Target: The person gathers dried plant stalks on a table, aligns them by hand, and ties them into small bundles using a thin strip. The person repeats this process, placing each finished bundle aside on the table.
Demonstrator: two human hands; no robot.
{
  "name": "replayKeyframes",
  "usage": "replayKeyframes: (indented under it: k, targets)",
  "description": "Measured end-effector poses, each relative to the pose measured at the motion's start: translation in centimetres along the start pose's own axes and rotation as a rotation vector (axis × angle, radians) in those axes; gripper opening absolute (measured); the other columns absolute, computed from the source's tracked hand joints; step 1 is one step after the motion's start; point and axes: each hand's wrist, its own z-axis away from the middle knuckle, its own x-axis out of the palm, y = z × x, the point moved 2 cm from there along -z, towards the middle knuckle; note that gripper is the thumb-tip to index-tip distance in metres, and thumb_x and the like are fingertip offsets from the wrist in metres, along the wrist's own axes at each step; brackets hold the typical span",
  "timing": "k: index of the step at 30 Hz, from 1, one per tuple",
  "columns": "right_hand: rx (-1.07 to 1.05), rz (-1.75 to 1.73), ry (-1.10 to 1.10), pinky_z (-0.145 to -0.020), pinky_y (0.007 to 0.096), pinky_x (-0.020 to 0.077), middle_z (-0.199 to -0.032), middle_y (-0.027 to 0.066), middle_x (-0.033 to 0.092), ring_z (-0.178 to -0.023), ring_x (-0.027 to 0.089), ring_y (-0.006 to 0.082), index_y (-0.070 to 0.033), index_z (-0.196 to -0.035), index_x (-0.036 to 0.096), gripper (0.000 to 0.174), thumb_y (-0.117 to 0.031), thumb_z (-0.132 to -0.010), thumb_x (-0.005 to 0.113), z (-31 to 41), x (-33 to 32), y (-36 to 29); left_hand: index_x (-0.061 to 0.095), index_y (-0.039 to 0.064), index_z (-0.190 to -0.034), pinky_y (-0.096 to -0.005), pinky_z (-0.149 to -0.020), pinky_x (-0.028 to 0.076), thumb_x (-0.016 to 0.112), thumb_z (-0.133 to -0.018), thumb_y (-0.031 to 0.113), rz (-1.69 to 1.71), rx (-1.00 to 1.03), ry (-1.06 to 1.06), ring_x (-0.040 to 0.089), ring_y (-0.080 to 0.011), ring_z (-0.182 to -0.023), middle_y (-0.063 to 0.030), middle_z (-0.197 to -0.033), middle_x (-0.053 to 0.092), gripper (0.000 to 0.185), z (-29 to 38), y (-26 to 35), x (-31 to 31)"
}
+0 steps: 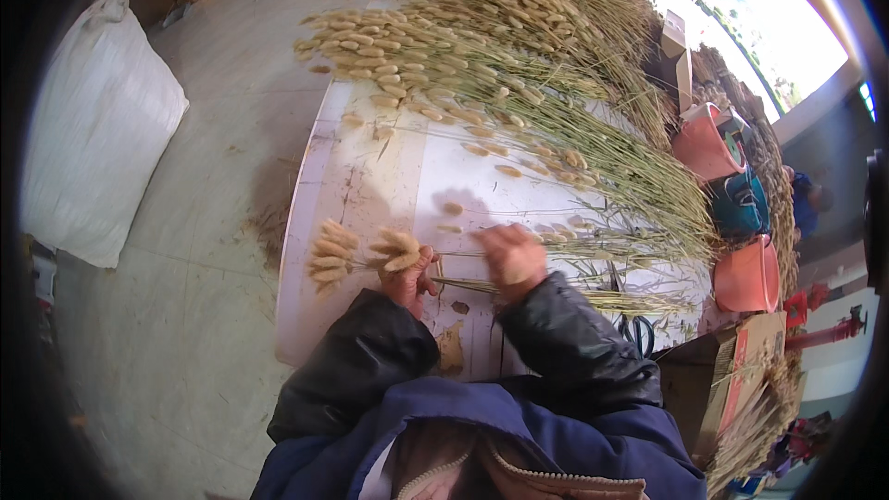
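Observation:
My left hand (411, 285) is closed around the stems of a small bunch of dried bunny-tail grass (396, 248), its fluffy tan heads pointing left. A second cluster of bunny-tail heads (333, 257) lies just beyond, near the table's left edge. My right hand (515, 260) is blurred, over the stems to the right; whether its fingers grip any of them is unclear. Cut stems (465, 284) extend between the two hands. Above them on the white table (375, 187) rest a few single bunny-tail heads (453, 208).
Large heaps of bunny-tail grass (444, 62) cover the table's far side. Scissors (637, 335) lie right of my right sleeve. Pink buckets (746, 274) and a teal bucket (740, 201) line the right edge. A cardboard box (746, 361) stands lower right, a white sack (104, 132) at left.

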Motion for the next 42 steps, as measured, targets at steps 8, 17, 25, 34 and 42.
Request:
replayKeyframes:
  k: [8,17,25,34,42]
  targets:
    - [0.248,0.157,-0.269,-0.075,0.0419,0.0409,-0.089,0.0045,0.061,-0.089,0.055,0.0268,-0.016,-0.091,0.061,0.023,-0.008,-0.070,0.054,3.4,-3.2,10.2,0.056,0.008,-0.086,-0.0205,-0.040,0.036,0.066,-0.079,0.016,0.033,-0.014,-0.009,0.034,-0.0023,-0.044,0.0005,-0.071,0.053,0.015,-0.1,0.1,-0.3]
    - [0.286,-0.532,-0.282,-0.061,0.0319,0.0476,-0.072,0.0097,0.061,-0.067,0.061,0.0251,-0.009,-0.079,0.062,0.012,-0.008,-0.067,0.065,1.1,-6.2,14.6,0.056,0.008,-0.086,-0.0198,-0.040,0.035,0.066,-0.079,0.019,0.006,0.004,0.031,0.033,-0.0021,-0.045,0.0023,-0.068,0.051,0.017,-0.3,-0.1,-0.4]
    - [0.441,-1.119,-0.385,-0.059,0.0257,0.0456,-0.071,0.0025,0.063,-0.066,0.059,0.0100,-0.005,-0.086,0.063,0.015,-0.012,-0.073,0.068,1.1,-4.2,15.4,0.057,0.007,-0.087,-0.0205,-0.039,0.037,0.067,-0.079,0.018,0.061,-0.038,0.042,0.036,-0.0030,-0.045,-0.0008,-0.071,0.054,0.016,-0.6,-0.3,-0.5]
    - [0.367,-0.186,0.022,-0.060,0.0300,0.0476,-0.070,0.0101,0.062,-0.064,0.061,0.0216,-0.007,-0.083,0.063,0.010,-0.010,-0.074,0.060,0.0,-5.5,12.1,0.056,0.007,-0.092,-0.0211,-0.039,0.040,0.067,-0.079,0.016,0.020,-0.076,0.009,0.043,-0.0048,-0.047,-0.0029,-0.077,0.057,0.019,-0.4,0.1,-0.5]
    - [0.199,-0.089,-0.235,-0.071,0.0379,0.0478,-0.081,0.0088,0.062,-0.081,0.059,0.0282,-0.009,-0.085,0.064,0.014,-0.019,-0.076,0.058,-0.7,-1.3,5.6,0.057,0.008,-0.086,-0.0191,-0.038,0.038,0.067,-0.078,0.016,-0.051,-0.040,-0.069,0.042,-0.0027,-0.049,-0.0018,-0.076,0.058,0.014,-0.2,-0.1,-0.1]
